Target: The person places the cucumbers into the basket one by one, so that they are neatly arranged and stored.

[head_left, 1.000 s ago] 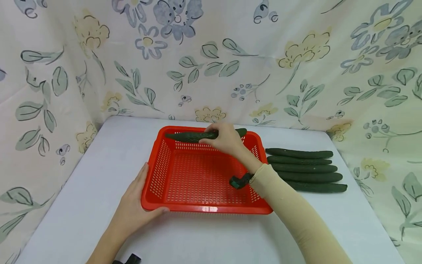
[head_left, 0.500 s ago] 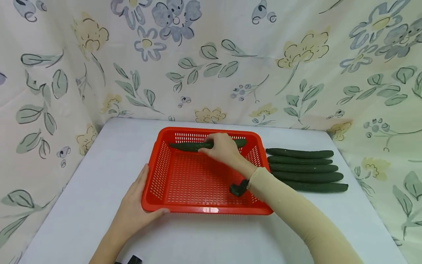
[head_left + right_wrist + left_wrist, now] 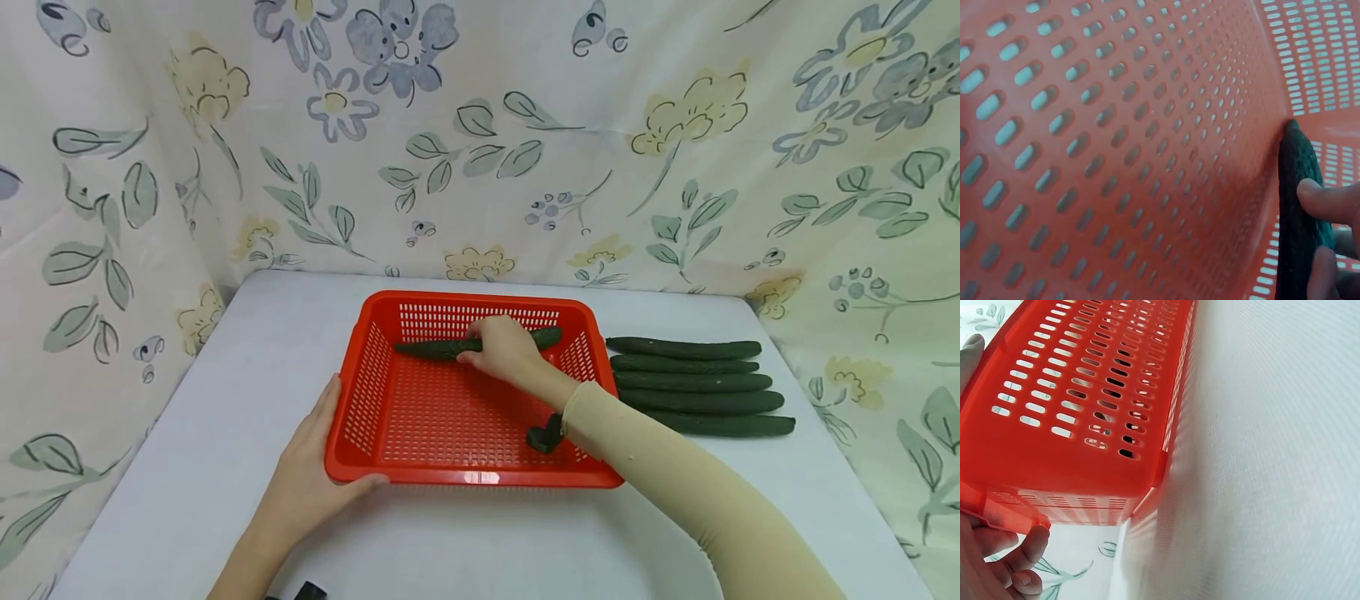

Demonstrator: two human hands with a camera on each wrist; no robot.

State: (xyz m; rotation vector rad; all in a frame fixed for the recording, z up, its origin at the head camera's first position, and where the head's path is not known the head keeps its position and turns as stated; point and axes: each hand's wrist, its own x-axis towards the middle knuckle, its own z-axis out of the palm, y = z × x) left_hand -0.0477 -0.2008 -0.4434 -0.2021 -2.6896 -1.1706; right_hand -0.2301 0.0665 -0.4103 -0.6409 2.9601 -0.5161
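Observation:
My right hand grips a dark green cucumber low inside a red plastic basket, near its back wall. The cucumber lies crosswise, its middle hidden behind the hand. In the right wrist view, thumb and fingers pinch the cucumber along its sides, with one end close to the basket's perforated wall. My left hand holds the basket's front left corner, thumb along the front rim and fingers against the left side. The left wrist view shows fingertips curled at the rim of the basket.
Several cucumbers lie side by side on the white table, right of the basket. The right forearm reaches over the basket's right front corner. A floral cloth hangs behind the table and at its sides.
My right hand has lowered the cucumber from rim height at the back down into the basket and slightly towards me. The left hand keeps its hold on the corner.

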